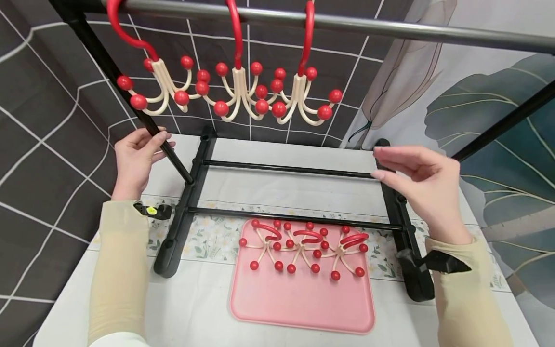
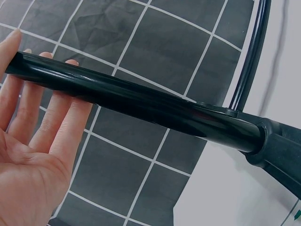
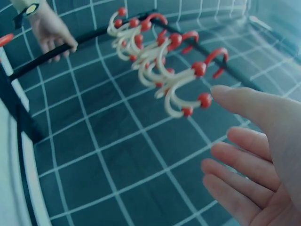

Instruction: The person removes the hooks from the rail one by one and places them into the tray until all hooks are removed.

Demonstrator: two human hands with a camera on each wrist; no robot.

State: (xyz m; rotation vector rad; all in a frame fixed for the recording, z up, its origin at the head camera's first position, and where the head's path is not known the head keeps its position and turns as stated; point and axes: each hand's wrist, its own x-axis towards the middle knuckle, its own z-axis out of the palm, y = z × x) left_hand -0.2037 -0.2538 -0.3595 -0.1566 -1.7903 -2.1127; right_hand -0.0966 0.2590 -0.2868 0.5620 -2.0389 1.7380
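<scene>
My left hand (image 1: 135, 161) holds the slanting black post (image 1: 175, 159) of a rack, the thumb on one side and the fingers behind it, seen close in the left wrist view. My right hand (image 1: 418, 183) is raised above the rack's right foot, fingers extended, thumb apart, nothing between them. From the grey top rail (image 1: 269, 15) hang three hook hangers: a left one (image 1: 162, 79), a middle one (image 1: 239, 82) and a right one (image 1: 298, 89). Each has a red hook, a cream stem and curved arms tipped with red balls.
Three similar hangers lie at the far end of a pink tray (image 1: 299, 308) on the white table (image 1: 195, 299). Black lower bars (image 1: 286, 167) join the rack's feet. Dark tiled covering (image 1: 39, 159) stands left and behind; a patterned curtain (image 1: 511, 115) hangs at right.
</scene>
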